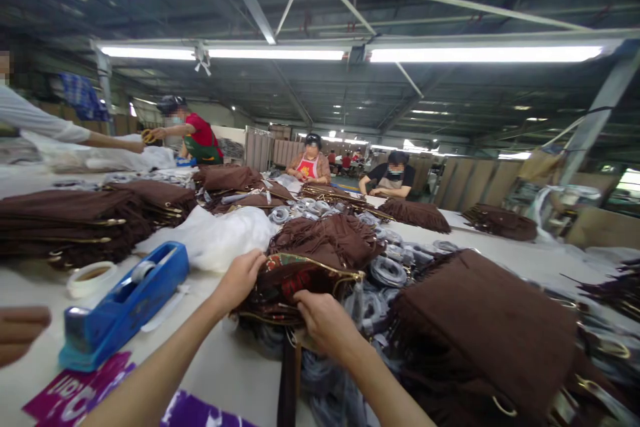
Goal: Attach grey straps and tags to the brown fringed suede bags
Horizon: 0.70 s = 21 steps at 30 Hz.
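Between my two hands is a brown fringed handbag (280, 270), its gold zip undone and a patterned lining showing inside. My left hand (243, 280) grips the bag's far left edge. Closer to me, my right hand (323, 320) pinches the near edge of the opening, thumb toward the lining. A dark brown strap (289, 373) hangs down from the bag toward me. Behind it lies another brown fringed bag (327, 237). Coiled straps in clear plastic (387, 271) lie under and beside the bag.
A blue tape dispenser (125, 303) and a white tape roll (91, 279) stand to the left. Stacked brown bags lie left (65, 220) and right (490, 320). White wadding (215, 237) sits behind the dispenser. Another person's hand (23, 333) enters at left; several co-workers are across the table.
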Motion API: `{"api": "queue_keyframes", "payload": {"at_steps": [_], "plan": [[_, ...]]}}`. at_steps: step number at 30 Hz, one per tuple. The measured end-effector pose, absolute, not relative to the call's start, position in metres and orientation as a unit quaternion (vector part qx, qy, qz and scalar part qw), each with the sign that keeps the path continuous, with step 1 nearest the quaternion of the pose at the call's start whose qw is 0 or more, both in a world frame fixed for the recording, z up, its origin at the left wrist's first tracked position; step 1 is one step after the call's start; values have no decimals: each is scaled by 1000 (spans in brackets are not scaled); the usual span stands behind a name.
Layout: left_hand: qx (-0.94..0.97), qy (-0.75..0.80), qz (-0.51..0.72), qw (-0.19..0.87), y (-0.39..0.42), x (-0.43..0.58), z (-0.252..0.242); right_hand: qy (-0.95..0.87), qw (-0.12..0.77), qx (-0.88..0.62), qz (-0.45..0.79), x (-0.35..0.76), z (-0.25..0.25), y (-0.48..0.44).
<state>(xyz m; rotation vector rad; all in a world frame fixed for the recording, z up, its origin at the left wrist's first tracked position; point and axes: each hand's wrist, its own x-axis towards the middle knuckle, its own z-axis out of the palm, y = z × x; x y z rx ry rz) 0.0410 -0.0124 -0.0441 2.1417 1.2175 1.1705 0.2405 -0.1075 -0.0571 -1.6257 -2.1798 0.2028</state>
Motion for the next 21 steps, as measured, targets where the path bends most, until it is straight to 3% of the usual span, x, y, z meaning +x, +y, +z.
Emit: {"api": "queue_keyframes", "payload": {"at_steps": [3,6,14,21], "plan": [[735,441,443,263,-5,40,-59,-746,337,-545,184,234,-59,-95],[698,443,454,333,1,41,-78,-699,396,-533,264,218,-65,-83],[645,433,462,429,3,52,-116,-658,365,-561,344,190,-87,-68],[741,300,410,440,-14,33,-89,-554,355,-585,474,191,-83,-64]]}}
